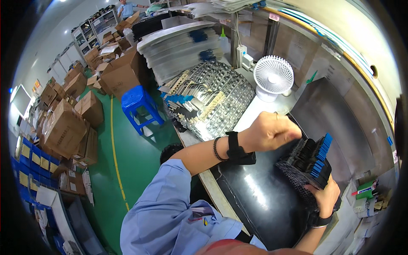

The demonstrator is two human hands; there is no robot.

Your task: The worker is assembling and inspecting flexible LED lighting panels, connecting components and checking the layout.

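**At the black bench mat: stack of black trays gripped by 2 hands**

On the black mat (255, 199), at the right side of the bench, a stack of black trays (304, 168) with blue tabs (321, 155) along one edge is held tilted. The stack is clamped from below by the right hand (326, 194), fingers wrapped on its lower corner. The left hand (272, 131) is closed in a fist at the stack's upper left edge; fingertips are hidden, so whether anything is pinched cannot be told. A dark wristband and bead bracelet are worn on the left wrist.

Progress, judged only: the stack looks gathered and squared up, not yet set down or passed on; how many trays are left to handle cannot be told.

Further out, a white desk fan (273, 77) is seen behind the mat. Clear blister sheets with parts (212, 100) are piled to the left, taller sheet stacks (180, 49) behind them. A blue stool (140, 106) stands on the green floor (131, 157), with cardboard boxes (63, 127) heaped beyond. Another person is seen far off at the top.
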